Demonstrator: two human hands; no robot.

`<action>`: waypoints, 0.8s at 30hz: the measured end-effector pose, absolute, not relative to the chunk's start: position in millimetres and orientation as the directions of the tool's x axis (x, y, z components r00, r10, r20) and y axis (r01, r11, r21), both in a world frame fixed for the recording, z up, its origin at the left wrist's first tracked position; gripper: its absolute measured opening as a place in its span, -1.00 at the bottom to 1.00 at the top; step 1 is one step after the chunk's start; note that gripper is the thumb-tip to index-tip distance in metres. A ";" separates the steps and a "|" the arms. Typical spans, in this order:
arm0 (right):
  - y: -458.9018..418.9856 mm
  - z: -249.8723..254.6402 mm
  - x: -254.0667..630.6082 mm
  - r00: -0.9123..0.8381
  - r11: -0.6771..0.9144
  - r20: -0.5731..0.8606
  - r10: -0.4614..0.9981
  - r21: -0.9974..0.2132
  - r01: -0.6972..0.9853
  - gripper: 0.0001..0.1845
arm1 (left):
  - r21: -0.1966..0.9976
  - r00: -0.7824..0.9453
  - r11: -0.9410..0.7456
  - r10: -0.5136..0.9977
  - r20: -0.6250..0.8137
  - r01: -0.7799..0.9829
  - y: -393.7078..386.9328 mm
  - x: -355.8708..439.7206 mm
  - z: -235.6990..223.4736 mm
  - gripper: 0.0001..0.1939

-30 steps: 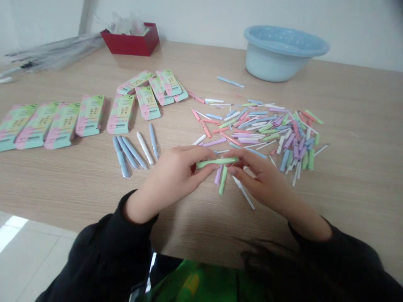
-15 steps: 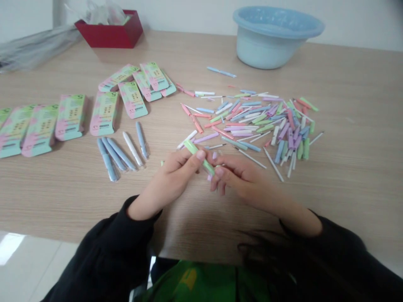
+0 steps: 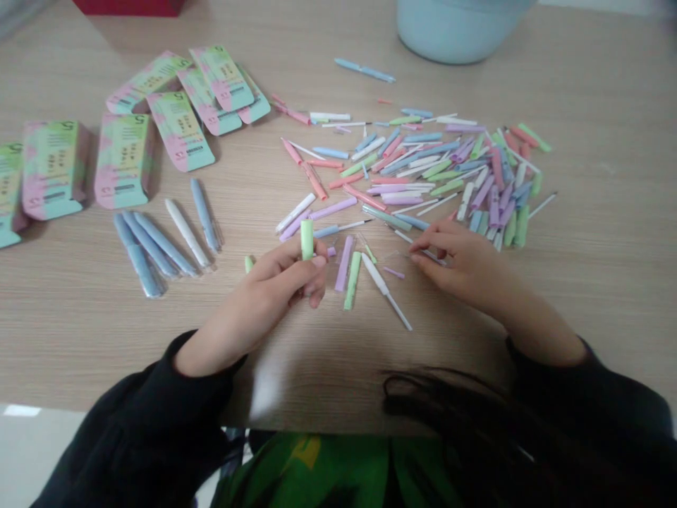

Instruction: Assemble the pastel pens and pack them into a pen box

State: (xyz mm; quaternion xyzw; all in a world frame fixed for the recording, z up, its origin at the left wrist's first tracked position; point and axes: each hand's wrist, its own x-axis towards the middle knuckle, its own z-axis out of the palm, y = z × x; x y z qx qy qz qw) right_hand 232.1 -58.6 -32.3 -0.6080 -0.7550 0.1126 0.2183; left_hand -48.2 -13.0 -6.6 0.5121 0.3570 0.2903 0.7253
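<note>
My left hand (image 3: 275, 282) pinches a light green pen barrel (image 3: 307, 240) upright between thumb and fingers, above the table. To the right, my right hand (image 3: 460, 261) is down at the near edge of the pen-part pile, thumb and forefinger closed on a thin white pen refill (image 3: 405, 237); its other end is hidden by the hand. Between the hands lie a purple barrel (image 3: 344, 264), another green barrel (image 3: 352, 281), a white pen piece (image 3: 376, 275) with a refill sticking out, and a small purple part (image 3: 394, 273).
Loose pen parts (image 3: 423, 162) in several colours spread behind my hands. Blue pens (image 3: 159, 243) and a white one (image 3: 187, 231) lie at left, below printed pen boxes (image 3: 124, 159). A blue basin (image 3: 462, 32) and a red box (image 3: 127, 5) stand at the back.
My hands have parted: the left keeps the green barrel, now turned upright, and the right has moved right to the refills. The view has tilted down, uncovering the parts between my hands.
</note>
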 end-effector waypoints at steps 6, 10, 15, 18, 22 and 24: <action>-56.7 -41.6 220.9 -0.170 0.211 0.160 0.972 -0.295 0.932 -0.87 | 0.976 0.598 0.065 0.782 -0.179 0.208 -16.0 -42.3 -2.3 -0.90; -58.5 -40.0 221.5 -0.175 0.204 0.185 0.967 -0.152 0.967 -0.85 | 0.894 0.560 -0.220 0.827 -0.041 0.391 -16.0 -26.8 6.9 -0.82; -62.7 -29.4 228.4 -0.050 0.135 0.220 0.974 -0.390 0.911 -0.88 | 0.704 0.655 -0.506 0.752 0.077 0.498 3.9 5.8 9.9 -0.85; -66.4 -24.9 230.7 0.006 0.124 0.268 0.964 -0.468 0.875 -0.89 | 0.656 0.668 -0.531 0.742 0.056 0.536 21.7 32.3 1.3 -0.85; -70.6 -20.4 234.9 0.088 0.108 0.314 0.945 -0.556 0.824 -0.89 | 0.702 0.686 -0.515 0.726 0.052 0.491 33.1 56.5 -9.4 -0.72; -71.5 -17.5 237.4 0.119 0.101 0.321 0.940 -0.592 0.800 -0.89 | 0.730 0.695 -0.491 0.719 0.031 0.475 33.3 59.1 -14.3 -0.70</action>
